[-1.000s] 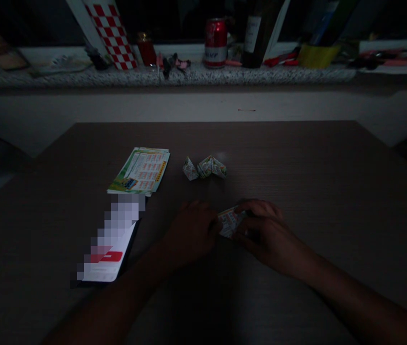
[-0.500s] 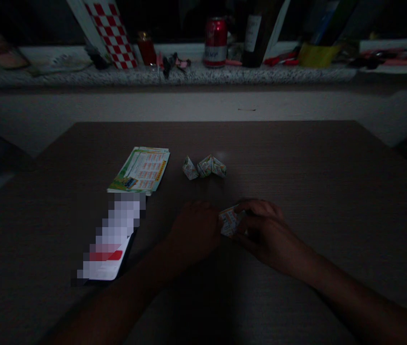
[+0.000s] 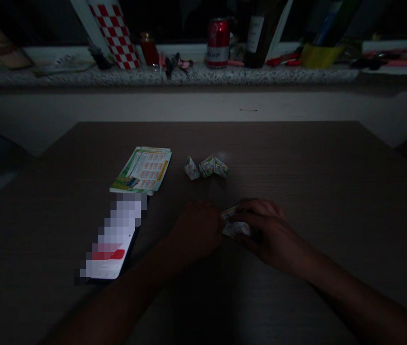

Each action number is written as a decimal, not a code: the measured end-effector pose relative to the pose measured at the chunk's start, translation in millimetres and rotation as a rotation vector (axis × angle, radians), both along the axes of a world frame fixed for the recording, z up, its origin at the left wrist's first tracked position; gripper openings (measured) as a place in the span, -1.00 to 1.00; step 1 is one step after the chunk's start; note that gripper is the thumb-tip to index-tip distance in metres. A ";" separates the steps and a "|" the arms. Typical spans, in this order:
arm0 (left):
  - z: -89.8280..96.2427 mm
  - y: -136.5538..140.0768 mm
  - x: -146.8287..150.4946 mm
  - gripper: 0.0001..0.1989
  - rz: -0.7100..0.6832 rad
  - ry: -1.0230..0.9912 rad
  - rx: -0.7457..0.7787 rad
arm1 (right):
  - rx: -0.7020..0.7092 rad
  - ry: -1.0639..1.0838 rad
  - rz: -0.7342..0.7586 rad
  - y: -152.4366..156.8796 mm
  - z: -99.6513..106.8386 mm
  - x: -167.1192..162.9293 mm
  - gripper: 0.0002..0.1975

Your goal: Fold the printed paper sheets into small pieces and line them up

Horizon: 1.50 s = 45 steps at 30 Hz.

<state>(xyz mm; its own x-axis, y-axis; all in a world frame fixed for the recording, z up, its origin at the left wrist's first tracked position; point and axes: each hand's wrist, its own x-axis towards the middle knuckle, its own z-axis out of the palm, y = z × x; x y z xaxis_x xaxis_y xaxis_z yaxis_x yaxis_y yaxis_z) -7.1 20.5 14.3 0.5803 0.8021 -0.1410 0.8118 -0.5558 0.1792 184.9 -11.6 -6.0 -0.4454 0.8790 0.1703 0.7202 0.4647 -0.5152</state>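
Observation:
A small printed piece of folded paper [image 3: 235, 229] lies on the dark wood-look table between my hands. My left hand [image 3: 199, 227] is closed at the paper's left end, its fingertips hidden behind the back of the hand. From the right, my right hand [image 3: 268, 230] grips the same paper, with the thumb at the near edge and a forefinger across its top. Beyond my hands stand folded paper pieces [image 3: 206, 166] in the same kind of print, two of them touching and one a little to the left.
A stack of printed calendar sheets [image 3: 144, 170] lies at the back left. Nearer, by my left forearm, is a lit phone [image 3: 113, 239], its screen partly blurred. Along the granite sill [image 3: 196, 76] stand a red can [image 3: 218, 43], a dark bottle [image 3: 255, 40] and a checkered tube [image 3: 115, 36].
My right forefinger has moved left across the paper, and a flap near the thumb now shows bent over. My left hand stays in place. The whole view has shifted slightly.

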 end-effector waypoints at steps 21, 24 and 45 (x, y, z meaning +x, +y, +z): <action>0.9 0.2 0.8 -0.74 0.015 0.001 -0.031 | 0.018 0.000 -0.014 13.9 -5.1 -5.3 -0.81; 1.3 0.6 0.9 -0.76 0.012 0.004 -0.017 | 0.005 -0.021 0.021 13.2 -4.1 -1.1 -0.72; 6.4 -0.8 -0.8 -0.71 0.039 -0.019 -0.067 | -0.013 0.014 0.027 15.0 -7.9 -0.3 -0.69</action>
<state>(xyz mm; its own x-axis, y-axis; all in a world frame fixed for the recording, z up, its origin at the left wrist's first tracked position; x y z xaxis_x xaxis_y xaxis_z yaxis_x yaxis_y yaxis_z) -7.9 19.8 20.7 0.5522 0.8131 -0.1845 0.8285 -0.5103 0.2307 184.6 3.4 -13.9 -0.4670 0.8687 0.1654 0.6998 0.4774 -0.5314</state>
